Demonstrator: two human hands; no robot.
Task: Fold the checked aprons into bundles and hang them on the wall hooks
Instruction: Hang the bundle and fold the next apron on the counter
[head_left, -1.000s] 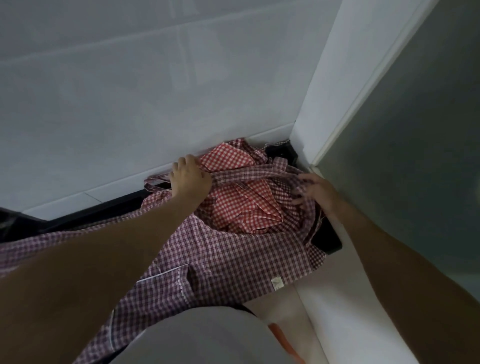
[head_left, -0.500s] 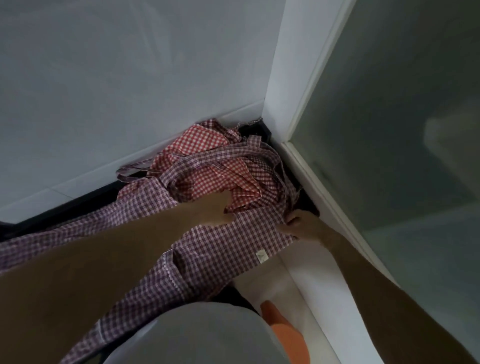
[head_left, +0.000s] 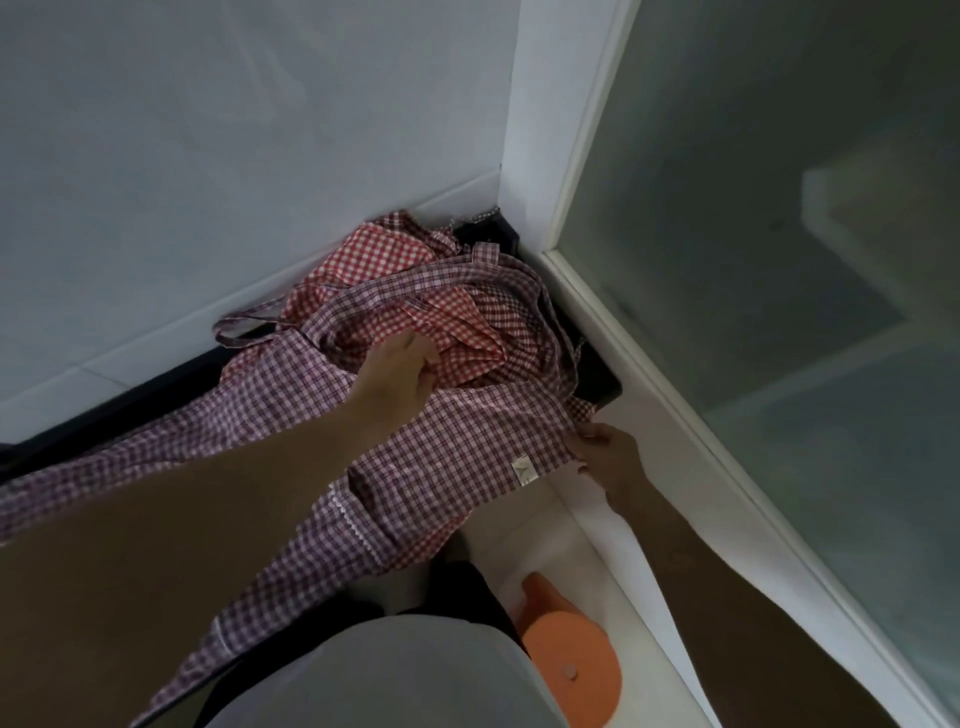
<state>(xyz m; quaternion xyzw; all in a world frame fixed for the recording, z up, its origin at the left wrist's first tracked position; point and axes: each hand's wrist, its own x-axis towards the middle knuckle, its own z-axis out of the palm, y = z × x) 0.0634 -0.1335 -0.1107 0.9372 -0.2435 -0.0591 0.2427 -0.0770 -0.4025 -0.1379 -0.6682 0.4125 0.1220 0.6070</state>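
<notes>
Two checked aprons lie heaped in a corner on a dark surface (head_left: 605, 382), against the pale wall (head_left: 234, 156) and beside a white door frame (head_left: 545, 130) with frosted glass (head_left: 779, 260). Purple checked apron (head_left: 457, 447) on top and nearest the person, spread wide, its lower cloth trailing off toward the bottom left under the left forearm; a small white label (head_left: 522, 470) shows at its near right edge, and a pocket edged with white trim (head_left: 358, 525) sits near the middle. Red checked apron (head_left: 452, 322) bunched beneath and behind it, crumpled, pushed into the corner. Purple strap (head_left: 249, 332) loops out to the left along the wall base; more straps cross over the red cloth. Left hand (head_left: 397, 371) reaches into the heap where red and purple cloth meet, fingers curled down into the folds; whether it grips the cloth or only presses it, cannot tell, fingertips partly buried. Right hand (head_left: 605, 452) at the near right corner of the purple apron, just beside the label, thumb and fingers pinching the hem. Orange round object (head_left: 569, 670) low on the pale floor near the person's grey top (head_left: 384, 675).
</notes>
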